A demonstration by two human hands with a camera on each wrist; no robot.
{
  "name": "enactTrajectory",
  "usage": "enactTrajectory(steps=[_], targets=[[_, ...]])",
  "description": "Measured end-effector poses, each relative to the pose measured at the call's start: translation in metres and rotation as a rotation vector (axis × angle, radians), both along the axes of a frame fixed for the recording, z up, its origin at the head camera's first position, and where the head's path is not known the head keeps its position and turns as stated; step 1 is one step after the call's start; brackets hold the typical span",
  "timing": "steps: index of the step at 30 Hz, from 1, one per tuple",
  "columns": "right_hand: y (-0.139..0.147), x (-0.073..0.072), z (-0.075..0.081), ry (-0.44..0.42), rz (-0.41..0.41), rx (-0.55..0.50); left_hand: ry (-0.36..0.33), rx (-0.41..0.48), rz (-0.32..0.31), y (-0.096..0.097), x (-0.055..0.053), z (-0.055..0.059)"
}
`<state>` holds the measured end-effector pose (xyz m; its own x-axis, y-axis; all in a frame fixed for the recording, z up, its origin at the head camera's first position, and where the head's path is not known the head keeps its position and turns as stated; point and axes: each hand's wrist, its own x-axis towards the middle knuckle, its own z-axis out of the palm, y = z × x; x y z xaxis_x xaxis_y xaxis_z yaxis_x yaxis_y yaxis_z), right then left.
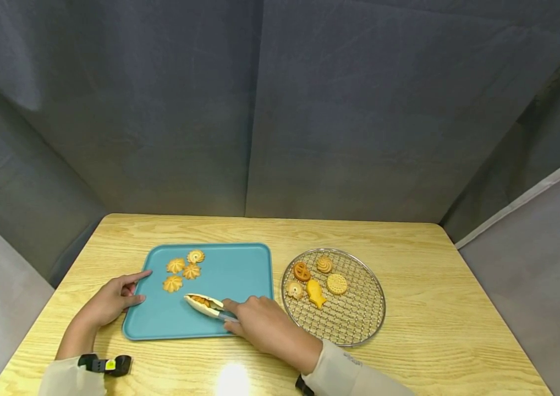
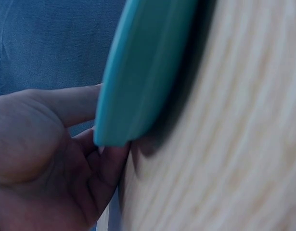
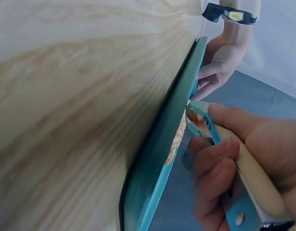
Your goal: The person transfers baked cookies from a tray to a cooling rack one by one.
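My left hand (image 1: 110, 300) holds the left edge of a blue-green rectangular tray (image 1: 240, 269); in the left wrist view its thumb and fingers lie about the tray's rim (image 2: 109, 106). The right hand (image 1: 267, 324) grips a pair of tongs (image 1: 209, 312) with cream-coloured tips, over the lower middle of the tray. Between the tips sits an orange-brown cookie (image 1: 203, 301), partly hidden, its kind unclear. Several pale golden flower-shaped cookies (image 1: 173, 284) lie grouped on the tray's left part, beyond the tongs.
To the right of the tray stands a round wire rack (image 1: 354, 319). On it lie a pretzel (image 1: 302, 271), a fish-shaped cookie (image 1: 315, 293), a round dotted cookie (image 1: 336, 284), a swirl cookie (image 1: 324, 264) and a flower-shaped cookie (image 1: 294, 290). Grey curtains (image 1: 339, 137) hang behind the wooden table (image 1: 433, 297).
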<state>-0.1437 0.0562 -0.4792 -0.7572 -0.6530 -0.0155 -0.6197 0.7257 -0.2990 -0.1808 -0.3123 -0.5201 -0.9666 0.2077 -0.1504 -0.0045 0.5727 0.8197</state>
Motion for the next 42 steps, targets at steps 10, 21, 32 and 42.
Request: enactTrajectory(steps=[10,21,32,42], targets=[[0.010,0.002,0.005,0.011,-0.015,0.009,-0.002,-0.003,0.001,0.001,0.001,0.001],[0.030,0.005,0.010,0.003,-0.053,-0.006,-0.014,0.020,-0.011,0.001,0.001,0.001],[0.052,0.011,0.011,0.002,-0.071,-0.063,-0.009,0.019,-0.013,0.001,0.001,0.002],[0.083,0.021,0.011,0.008,-0.122,-0.133,-0.003,0.013,-0.008,0.001,0.001,0.001]])
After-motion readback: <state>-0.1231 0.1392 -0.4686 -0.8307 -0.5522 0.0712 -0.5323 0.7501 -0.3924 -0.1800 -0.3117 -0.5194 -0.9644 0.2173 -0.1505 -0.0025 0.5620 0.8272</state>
